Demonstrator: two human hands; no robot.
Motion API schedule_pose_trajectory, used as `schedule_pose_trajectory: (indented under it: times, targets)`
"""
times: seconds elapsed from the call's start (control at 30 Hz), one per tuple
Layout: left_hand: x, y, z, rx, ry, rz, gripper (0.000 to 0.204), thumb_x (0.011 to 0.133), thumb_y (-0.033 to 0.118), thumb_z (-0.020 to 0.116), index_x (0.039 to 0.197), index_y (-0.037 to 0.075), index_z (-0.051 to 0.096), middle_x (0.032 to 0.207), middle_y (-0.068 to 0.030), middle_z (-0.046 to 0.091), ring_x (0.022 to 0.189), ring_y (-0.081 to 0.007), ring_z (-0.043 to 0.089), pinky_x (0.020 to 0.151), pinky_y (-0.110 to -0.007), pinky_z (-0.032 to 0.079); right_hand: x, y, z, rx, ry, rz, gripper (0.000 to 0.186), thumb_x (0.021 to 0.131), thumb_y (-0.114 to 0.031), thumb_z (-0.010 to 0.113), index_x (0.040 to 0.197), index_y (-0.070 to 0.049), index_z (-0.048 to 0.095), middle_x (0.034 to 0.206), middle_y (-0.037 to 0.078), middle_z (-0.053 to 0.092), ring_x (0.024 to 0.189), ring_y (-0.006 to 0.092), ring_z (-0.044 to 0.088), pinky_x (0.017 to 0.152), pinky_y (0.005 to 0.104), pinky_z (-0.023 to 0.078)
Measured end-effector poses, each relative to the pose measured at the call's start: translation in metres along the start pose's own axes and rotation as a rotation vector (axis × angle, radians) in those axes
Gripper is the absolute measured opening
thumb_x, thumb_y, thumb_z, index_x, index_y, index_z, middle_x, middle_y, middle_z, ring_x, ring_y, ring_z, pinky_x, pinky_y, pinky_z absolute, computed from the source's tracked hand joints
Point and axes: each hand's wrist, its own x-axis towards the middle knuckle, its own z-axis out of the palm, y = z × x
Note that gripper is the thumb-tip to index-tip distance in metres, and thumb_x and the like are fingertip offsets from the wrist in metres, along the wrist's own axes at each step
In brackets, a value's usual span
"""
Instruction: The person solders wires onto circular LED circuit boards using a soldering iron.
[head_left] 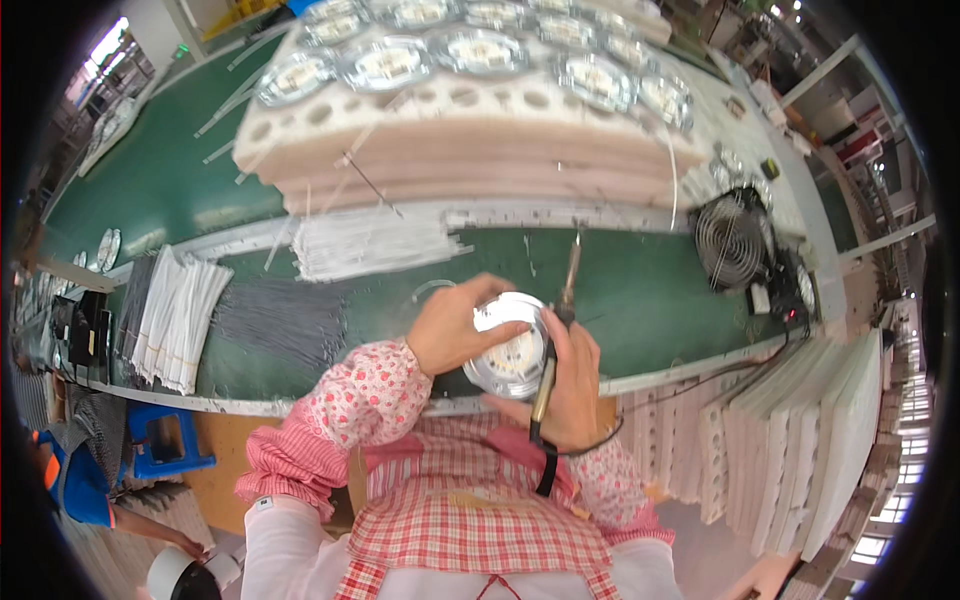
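Observation:
Just above the near edge of the bench I hold a round silver lamp part with a pale, dotted centre. My left hand is closed on its left side, the thumb lying across its face. My right hand steadies the right rim and also holds a soldering iron, its tip pointing away from me. The iron's dark cable runs past my right wrist. Beyond my left hand lies a spread of white wires. Dark wires and a bundle of white sleeved wires lie further left.
A tall stack of white foam trays stands across the bench, with several round lamp parts on top. A fan with a wire guard is at right. Foam boards lean below it. At lower left are a blue stool and another person's arm.

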Motion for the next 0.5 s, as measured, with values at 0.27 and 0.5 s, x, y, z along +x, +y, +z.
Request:
schedule_pose_trajectory:
  times: [0.27,0.5]
  targets:
    - [0.039,0.060,-0.048,-0.511,-0.134,0.010,0.036,0.088,0.013,0.076,0.118,-0.003,0.065,0.106,-0.0058,0.071,0.095,-0.0090,0.064,0.085,-0.027,0.053,0.072,-0.010,-0.053,-0.047,0.242,-0.184,0.114,0.055,-0.039,0.095,0.145,0.002,0.037,0.129,0.023,0.051,0.117,0.0439,0.048,0.103,0.0516,0.036]
    - [0.193,0.102,-0.200,-0.275,0.413,0.211,0.030,0.087,0.014,0.077,0.109,-0.005,0.069,0.097,-0.0104,0.073,0.082,-0.0133,0.069,0.072,-0.029,0.055,0.115,0.029,-0.133,-0.219,0.451,-0.168,0.084,0.070,-0.016,0.088,0.141,0.001,0.046,0.129,0.019,0.057,0.114,0.0356,0.056,0.099,0.0413,0.045]
